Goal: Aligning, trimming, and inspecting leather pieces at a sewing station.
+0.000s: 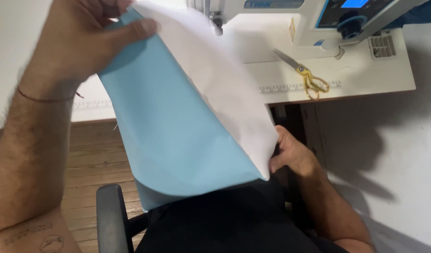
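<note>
— Left hand [79, 35]?
— Raised at upper left, thumb and fingers pinched shut on the top corner of the fabric piece [178, 126] — light blue on one face, white on the other.

— Right hand [292, 152]?
— Low at centre right, just beside the lap, closed on the lower white corner of the same piece. Fingers mostly hidden behind the cloth, thumb showing.

— Lie of the cloth?
— Stretched taut between the two grips. Long axis running on a slant, from upper left down to lower right, with the blue face turned toward the camera and the white layer folded along the right edge. Hanging in the air over the lap, not resting on the table.

— Nearer to the machine?
— Left hand, clearly. Top corner held just beside the needle area of the white sewing machine [318, 18], right hand well apart from it, below the table edge.

— Around it?
— Yellow-handled scissors [306, 77] on the white sewing table [365, 75], right of the cloth, near the printed ruler strip along the front edge. Black chair armrest [111, 218] at lower left, wooden floor behind.

— In the way?
— Little between cloth and machine bed — only the raised cloth itself screening the needle.
</note>
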